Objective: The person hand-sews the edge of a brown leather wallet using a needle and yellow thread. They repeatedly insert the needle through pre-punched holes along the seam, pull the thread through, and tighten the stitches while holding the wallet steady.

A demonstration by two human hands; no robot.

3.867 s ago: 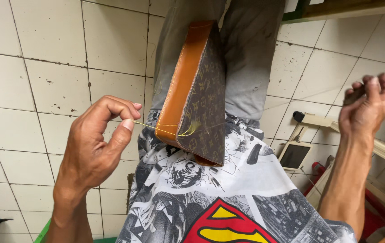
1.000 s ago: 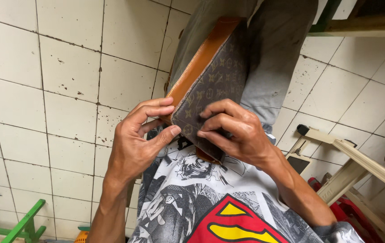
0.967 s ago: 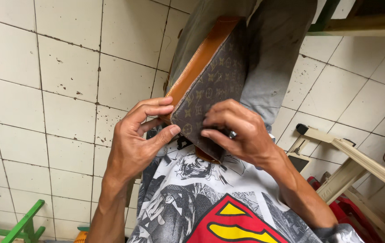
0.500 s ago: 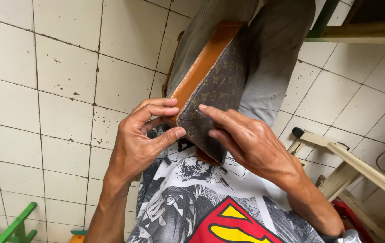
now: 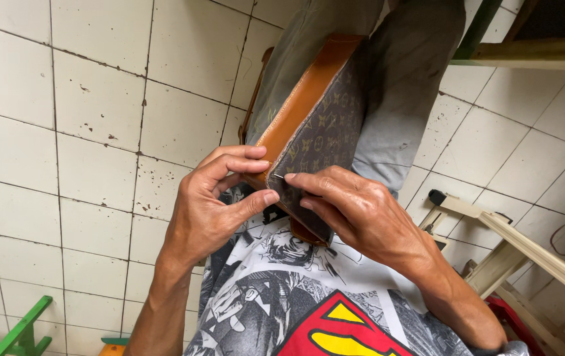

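While the head camera looks down over the person's lap, a brown patterned bag [image 5: 325, 142] with a tan leather edge [image 5: 302, 105] stands wedged between the knees of grey trousers [image 5: 401, 99], tilted, its lower corner close to a printed shirt [image 5: 295, 296]. The left hand [image 5: 213, 204] is closed on the bag's lower edge, thumb on the patterned face and fingers curled over the tan strip. The right hand [image 5: 361, 211] has forefinger and thumb pinched together on a thin needle [image 5: 278, 175] at the seam, just beside the left thumb.

White floor tiles [image 5: 84, 132] lie around, a green frame [image 5: 18, 329] at the lower left and pale wooden slats [image 5: 526, 244] at the right.

Judging by how near the needle's point sits to the left fingertips, a slip through the stiff leather could prick them. Held only by the knees, the bag might twist under the push, sending the stitch off the seam line or bending the needle.
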